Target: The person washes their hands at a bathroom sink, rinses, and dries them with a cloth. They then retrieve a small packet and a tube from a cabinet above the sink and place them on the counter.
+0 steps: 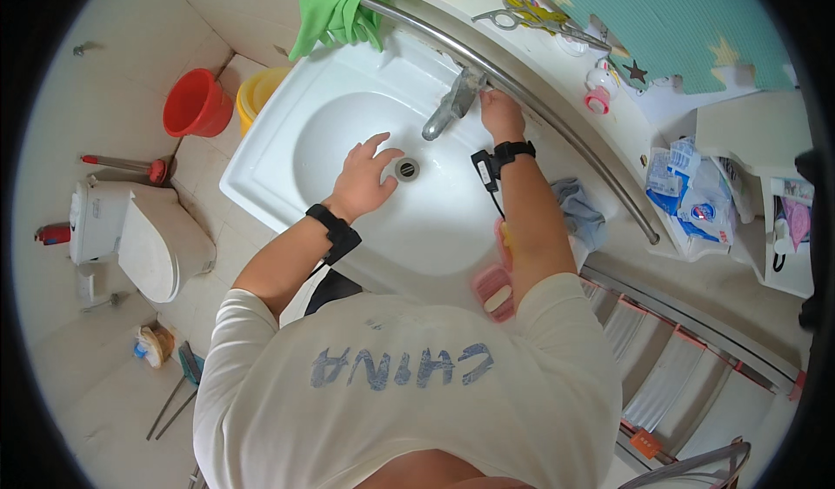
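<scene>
Over the white washbasin [322, 141], my left hand [361, 179] is open, its fingers apart and nothing in it. Its fingertips are close to the dark round drain [406, 169]. My right hand [502, 117] is closed just right of the grey metal faucet [452, 106], at the basin's back edge. Its curled fingers hide whatever they grip. The faucet's spout points down toward the bowl, and no water stream is visible. Each wrist wears a black strap with a small box.
Green cloth [339, 15] hangs at the basin's back left, beside a curved metal rail [522, 98]. Pink soap dish [496, 296] lies by my right forearm. Scissors [539, 24] rest on the shelf. A red bucket [198, 105] and toilet [156, 244] stand left; a folded ladder [670, 376], right.
</scene>
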`<state>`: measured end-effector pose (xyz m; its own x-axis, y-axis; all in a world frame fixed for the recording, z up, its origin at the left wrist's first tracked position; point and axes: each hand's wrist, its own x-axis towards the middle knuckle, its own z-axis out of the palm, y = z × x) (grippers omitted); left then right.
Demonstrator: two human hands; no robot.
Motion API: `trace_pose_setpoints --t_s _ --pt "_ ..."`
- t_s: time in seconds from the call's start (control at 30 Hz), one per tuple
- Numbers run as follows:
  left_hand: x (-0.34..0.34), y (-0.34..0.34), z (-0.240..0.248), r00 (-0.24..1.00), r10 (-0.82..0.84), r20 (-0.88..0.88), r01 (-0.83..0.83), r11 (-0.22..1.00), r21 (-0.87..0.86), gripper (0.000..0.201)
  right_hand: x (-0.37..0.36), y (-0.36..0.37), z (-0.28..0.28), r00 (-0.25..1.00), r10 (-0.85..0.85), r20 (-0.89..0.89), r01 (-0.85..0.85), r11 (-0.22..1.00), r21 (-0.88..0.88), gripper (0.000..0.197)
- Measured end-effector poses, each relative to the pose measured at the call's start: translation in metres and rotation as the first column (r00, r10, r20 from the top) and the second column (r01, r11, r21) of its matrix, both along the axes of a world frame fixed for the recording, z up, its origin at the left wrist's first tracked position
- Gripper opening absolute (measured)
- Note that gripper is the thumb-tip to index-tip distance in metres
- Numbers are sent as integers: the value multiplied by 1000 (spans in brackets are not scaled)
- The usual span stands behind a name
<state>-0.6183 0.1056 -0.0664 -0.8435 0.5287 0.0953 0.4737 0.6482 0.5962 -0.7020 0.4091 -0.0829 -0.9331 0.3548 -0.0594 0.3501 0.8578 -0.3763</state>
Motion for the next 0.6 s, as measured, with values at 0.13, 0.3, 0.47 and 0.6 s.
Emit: trace_pose_setpoints --t_s 0.13,0.3,0.47,0.6 --pt "-7 -7 -7 998 18 63 -22 998 65 41 13 13 12 995 94 40 -97 990 104 44" --pt "-13 -16 -13 997 38 74 -42 997 61 43 55 62 25 992 -48 113 34 992 118 41" --pt "-11 -24 -15 996 60 70 -63 997 41 43 -10 43 -21 950 144 -276 -98 980 174 36" --pt "-8 -27 -17 993 39 114 -44 998 46 41 -39 14 -31 975 122 -186 -89 980 178 39"
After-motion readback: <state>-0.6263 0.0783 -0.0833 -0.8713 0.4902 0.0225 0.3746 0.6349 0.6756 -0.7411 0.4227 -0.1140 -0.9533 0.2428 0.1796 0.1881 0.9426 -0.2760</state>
